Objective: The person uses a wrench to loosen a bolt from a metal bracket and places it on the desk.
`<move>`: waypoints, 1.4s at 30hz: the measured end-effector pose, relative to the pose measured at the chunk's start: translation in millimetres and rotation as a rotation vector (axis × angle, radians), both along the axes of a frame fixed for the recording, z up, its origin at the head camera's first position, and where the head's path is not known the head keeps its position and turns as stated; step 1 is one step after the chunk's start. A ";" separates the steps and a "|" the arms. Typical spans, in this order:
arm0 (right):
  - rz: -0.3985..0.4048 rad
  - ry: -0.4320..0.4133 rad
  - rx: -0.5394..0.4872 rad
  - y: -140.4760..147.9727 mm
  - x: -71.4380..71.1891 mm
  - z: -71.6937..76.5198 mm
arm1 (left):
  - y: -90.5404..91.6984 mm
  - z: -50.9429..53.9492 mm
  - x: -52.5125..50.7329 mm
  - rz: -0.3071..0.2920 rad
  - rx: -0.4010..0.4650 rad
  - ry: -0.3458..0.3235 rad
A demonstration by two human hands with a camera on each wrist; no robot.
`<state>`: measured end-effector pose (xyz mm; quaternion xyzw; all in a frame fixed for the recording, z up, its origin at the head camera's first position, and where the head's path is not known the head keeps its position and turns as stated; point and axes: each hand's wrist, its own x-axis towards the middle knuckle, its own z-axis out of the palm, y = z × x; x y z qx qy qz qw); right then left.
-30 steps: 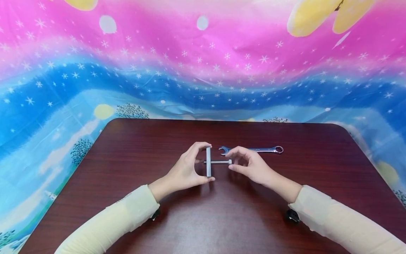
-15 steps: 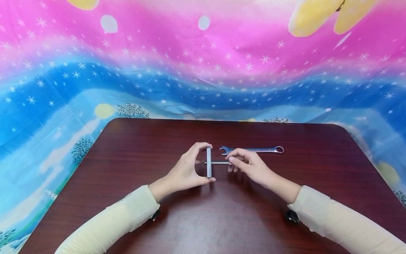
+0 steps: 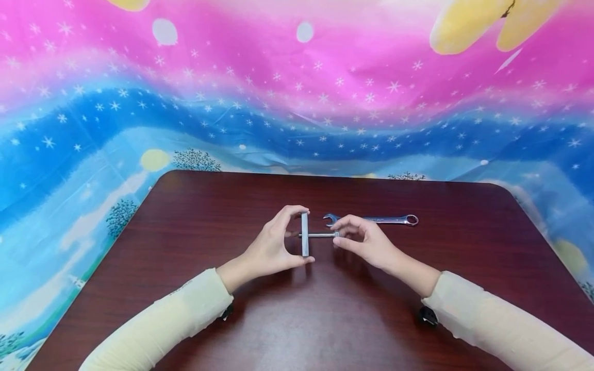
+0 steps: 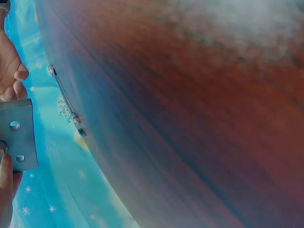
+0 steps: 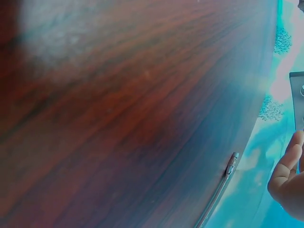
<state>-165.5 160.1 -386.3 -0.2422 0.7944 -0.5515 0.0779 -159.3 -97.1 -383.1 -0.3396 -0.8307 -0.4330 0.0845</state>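
Note:
My left hand [image 3: 269, 245] grips a grey metal plate [image 3: 304, 242] by its upper and lower edges, between fingers and thumb, holding it above the table. Round holes pierce the plate [image 4: 27, 137] in the left wrist view. A long hex-head bolt [image 3: 321, 235] passes through it, its threaded end [image 4: 2, 146] showing on the left hand's side. At the bolt's head, my right hand [image 3: 368, 243] pinches with thumb and fingertips. Only part of the right hand [image 5: 289, 185] appears at the edge of the right wrist view.
Behind the right hand a combination wrench [image 3: 394, 220] lies on the dark red-brown table [image 3: 297, 319], its open end to the left. A printed pink and blue cloth [image 3: 260, 77] hangs beyond the table's back edge.
The right thumb rolled up over the bolt head half a second ago and is now back down below it. The left hand and plate stay nearly in place; the head view shifts slightly.

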 end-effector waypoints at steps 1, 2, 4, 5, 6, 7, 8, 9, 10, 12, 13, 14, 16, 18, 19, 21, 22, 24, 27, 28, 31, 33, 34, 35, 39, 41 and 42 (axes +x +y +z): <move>0.007 -0.016 -0.014 0.1 -0.1 0.2 | 0.1 0.2 -0.1 0.001 -0.002 0.002; 0.012 -0.028 -0.022 0.2 -0.2 0.7 | 0.3 0.5 -0.1 0.003 -0.003 0.001; 0.017 -0.047 -0.037 0.2 -0.2 1.4 | 0.8 1.1 0.3 0.004 -0.006 -0.005; 0.016 -0.052 -0.042 0.0 -0.2 1.8 | 1.2 1.2 0.3 0.004 -0.007 -0.007; 0.012 -0.060 -0.046 -0.2 0.1 2.2 | 1.6 1.2 0.4 0.004 -0.008 -0.010; 0.006 -0.048 -0.042 -0.5 0.0 1.7 | 1.8 1.4 0.5 0.005 -0.010 -0.013; 0.000 -0.027 -0.031 -0.8 0.1 1.6 | 2.0 1.3 0.3 0.005 -0.007 -0.014; -0.006 -0.006 -0.019 -1.0 0.3 1.4 | 2.0 1.3 0.2 0.005 -0.005 -0.015; -0.010 0.014 -0.010 -1.4 0.5 1.1 | 2.0 1.3 0.1 0.006 -0.004 -0.016; -0.017 0.052 0.011 -1.8 0.7 0.7 | 1.8 1.2 0.0 0.006 0.002 -0.018; -0.023 0.070 0.024 -1.7 0.9 0.3 | 1.8 1.4 0.1 0.005 0.005 -0.020; -0.026 0.069 0.029 -1.5 1.4 0.7 | 1.8 1.5 0.1 0.004 0.006 -0.020; -0.021 0.037 0.018 -0.4 1.7 0.4 | 2.1 1.8 0.5 0.004 0.002 -0.024; -0.015 -0.002 0.008 1.0 2.0 0.6 | 2.4 1.6 0.8 0.003 0.000 -0.023; -0.012 -0.022 0.002 1.5 2.2 1.0 | 2.6 1.5 0.9 0.005 -0.003 -0.024; -0.006 -0.055 -0.010 1.9 2.2 1.8 | 2.9 1.2 1.1 0.006 -0.006 -0.024; -0.005 -0.065 -0.016 1.7 2.2 2.2 | 3.1 1.1 1.1 0.005 -0.007 -0.023; -0.014 -0.067 -0.021 1.1 2.2 2.8 | 3.3 0.7 0.9 0.004 -0.008 -0.021; -0.037 -0.029 -0.021 -0.4 2.3 2.3 | 3.5 0.4 0.3 0.000 -0.007 -0.018; -0.043 -0.019 -0.027 -0.8 2.3 2.0 | 3.7 0.4 0.0 -0.001 -0.005 -0.018; -0.057 0.005 -0.040 -1.0 2.1 0.8 | 3.7 0.9 -0.5 -0.001 -0.001 -0.019; -0.060 -0.010 -0.039 0.1 2.2 0.4 | 3.9 1.4 -0.5 -0.001 0.001 -0.019; -0.057 -0.021 -0.038 0.8 2.3 0.4 | 3.8 1.7 -0.4 -0.001 0.001 -0.018; -0.053 -0.036 -0.035 1.7 2.5 0.5 | 3.7 1.8 -0.3 0.000 -0.001 -0.018; -0.044 -0.098 -0.021 4.2 3.1 0.8 | 4.2 1.8 0.9 -0.004 -0.009 -0.023; -0.048 -0.116 -0.021 4.4 2.8 1.1 | 4.6 1.8 1.5 -0.004 -0.015 -0.027; -0.051 -0.114 -0.019 4.3 2.5 1.1 | 4.9 1.8 1.7 -0.005 -0.013 -0.028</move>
